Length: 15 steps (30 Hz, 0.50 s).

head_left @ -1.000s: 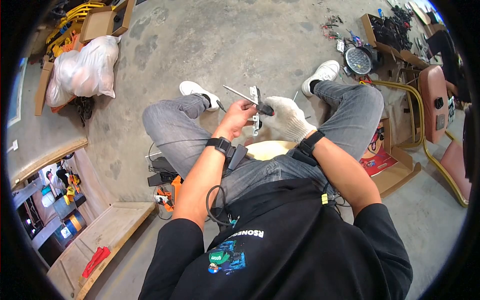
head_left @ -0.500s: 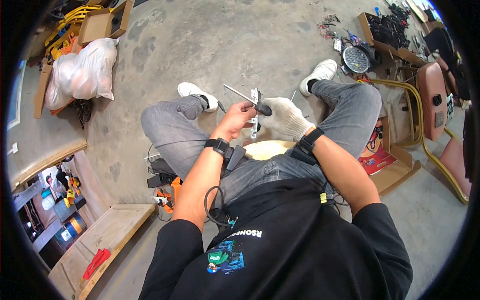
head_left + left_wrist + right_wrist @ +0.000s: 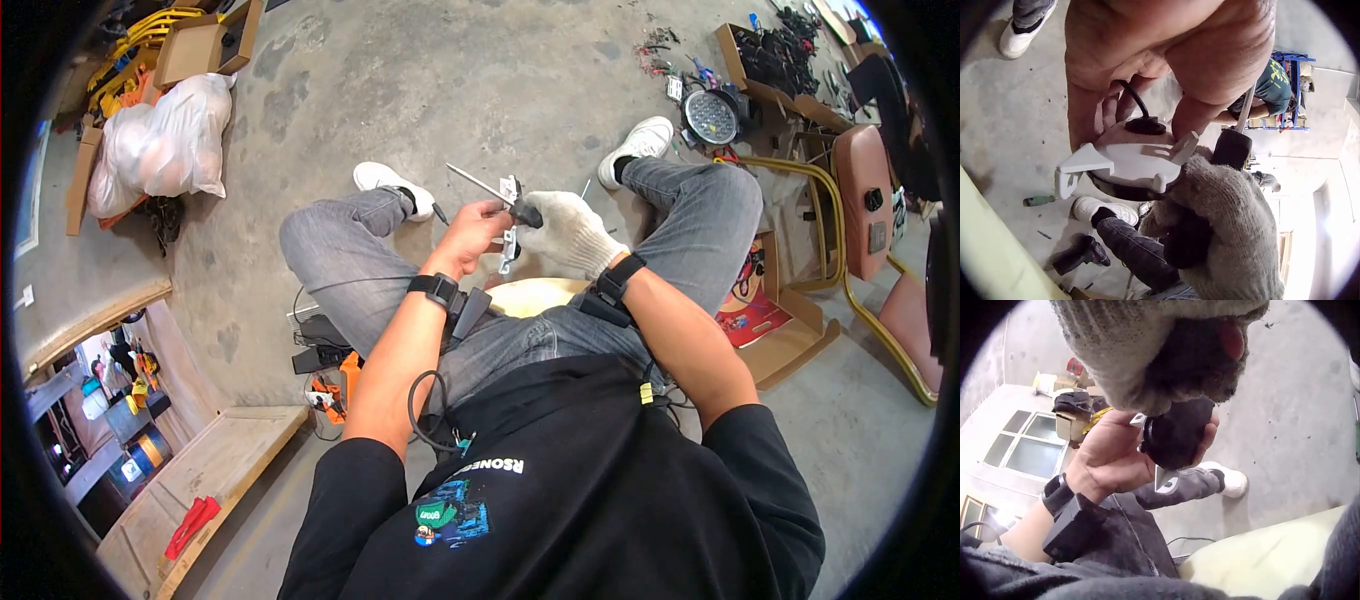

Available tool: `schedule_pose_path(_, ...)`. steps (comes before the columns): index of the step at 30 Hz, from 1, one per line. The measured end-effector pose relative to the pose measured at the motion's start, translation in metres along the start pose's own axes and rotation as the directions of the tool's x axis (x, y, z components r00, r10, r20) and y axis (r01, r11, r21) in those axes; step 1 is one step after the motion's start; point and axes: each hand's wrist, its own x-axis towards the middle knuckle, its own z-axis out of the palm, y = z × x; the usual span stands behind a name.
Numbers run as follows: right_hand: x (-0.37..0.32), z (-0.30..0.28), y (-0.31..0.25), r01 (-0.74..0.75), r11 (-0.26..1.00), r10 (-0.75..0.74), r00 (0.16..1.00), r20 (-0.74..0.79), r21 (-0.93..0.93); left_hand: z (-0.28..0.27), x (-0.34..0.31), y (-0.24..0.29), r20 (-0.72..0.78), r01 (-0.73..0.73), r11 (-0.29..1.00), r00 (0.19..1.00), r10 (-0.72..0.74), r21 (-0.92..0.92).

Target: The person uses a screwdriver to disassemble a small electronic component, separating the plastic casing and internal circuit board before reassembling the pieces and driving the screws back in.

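My bare left hand [image 3: 470, 240] holds a small round device by its edges. Its white housing [image 3: 1141, 164] has projecting bracket tabs, and a black cable [image 3: 1135, 97] comes out of a grommet on the back. The opposite face [image 3: 1179, 434] is flat and black. In a whitish knitted glove, my right hand [image 3: 568, 232] grips a screwdriver [image 3: 482, 183] by its black handle, whose end shows red in the right wrist view. The metal shaft points up and left in the head view, across the device. The gloved fingers are right at the device's edge; the shaft's tip is apart from it.
A pale yellow seat [image 3: 530, 297] is between the legs. On the floor lie a cordless drill [image 3: 1082, 255] and a green-handled tool [image 3: 1039, 200]. White bags [image 3: 165, 140] stand at left; an open carton [image 3: 790, 345] and a padded chair [image 3: 865, 205] are at right.
Both hands stay nearly in place. The screwdriver handle has turned slightly in the gloved hand, so its red end no longer shows in the head view.
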Motion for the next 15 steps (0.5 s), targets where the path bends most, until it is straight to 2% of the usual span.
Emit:
schedule_pose_path(5,0.000,0.001,0.002,-0.010,0.999,0.011,1.000,0.003,-0.050,0.001,-0.001,0.002,0.008,0.038,0.998,0.999,-0.038,0.056)
schedule_pose_path(9,0.000,-0.001,-0.002,-0.039,0.997,0.041,0.999,0.021,-0.073,0.002,-0.001,0.001,-0.026,0.004,0.999,1.000,-0.003,0.046)
schedule_pose_path(11,-0.002,-0.001,0.003,-0.029,1.000,0.029,1.000,-0.002,-0.003,0.001,0.000,0.000,-0.059,0.010,1.000,0.998,-0.011,-0.018)
schedule_pose_path(15,-0.001,-0.005,0.006,-0.079,0.989,0.080,0.997,-0.003,0.124,0.000,-0.001,0.004,-0.043,0.026,1.000,0.999,-0.026,0.011)
